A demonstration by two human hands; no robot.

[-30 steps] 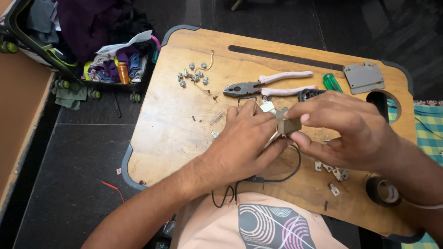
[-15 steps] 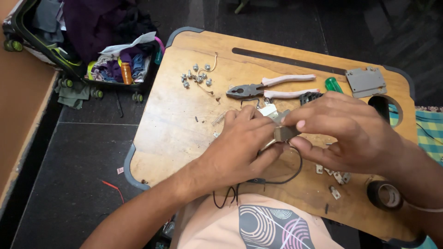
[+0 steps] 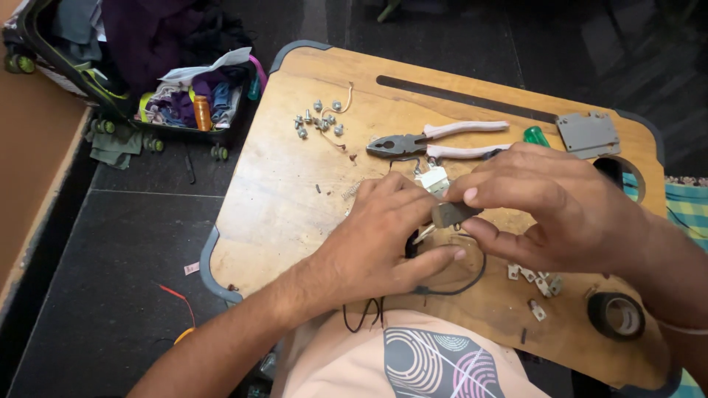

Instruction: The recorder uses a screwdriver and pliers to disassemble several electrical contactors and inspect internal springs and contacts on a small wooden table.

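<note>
Grey and small, a plastic part [image 3: 451, 214] is pinched between thumb and forefinger of the right hand [image 3: 553, 210]. The left hand [image 3: 387, 236] curls narrow around a black wire [image 3: 472, 276] just beneath it, also touching a white block [image 3: 434, 179]. Work looks partway: screws [image 3: 321, 121] lie loose beyond the left hand, metal clips [image 3: 535, 278] under the right wrist. Pliers [image 3: 435, 141] and a grey plate [image 3: 588, 134] sit further out on the wooden bench [image 3: 280, 199]; black tape [image 3: 616, 315] near the right forearm. Nothing blocks either hand.
</note>
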